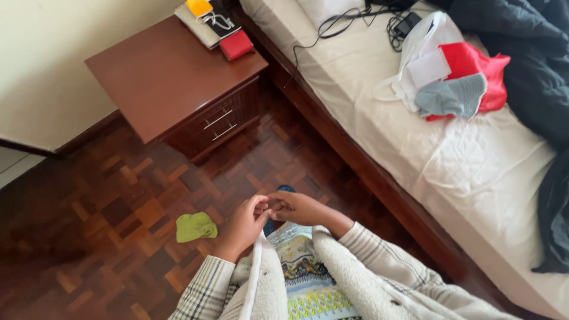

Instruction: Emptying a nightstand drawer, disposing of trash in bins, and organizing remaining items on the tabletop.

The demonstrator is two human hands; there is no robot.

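My left hand [243, 224] and my right hand [301, 207] meet in front of my body, fingertips touching each other above the wooden parquet floor [118, 195]. I see nothing held between the fingers. Both arms wear plaid sleeves under a cream fleece vest [349, 278]. A small green cloth [195, 226] lies on the floor just left of my left hand. A blue shoe tip [286, 189] shows beyond my fingers.
A dark wooden nightstand [172, 77] with drawers stands at the upper left, carrying a red wallet [236, 45] and a book. A bed [474, 160] with a white sheet fills the right side, holding cables, a white bag, red and grey cloths, and a dark blanket.
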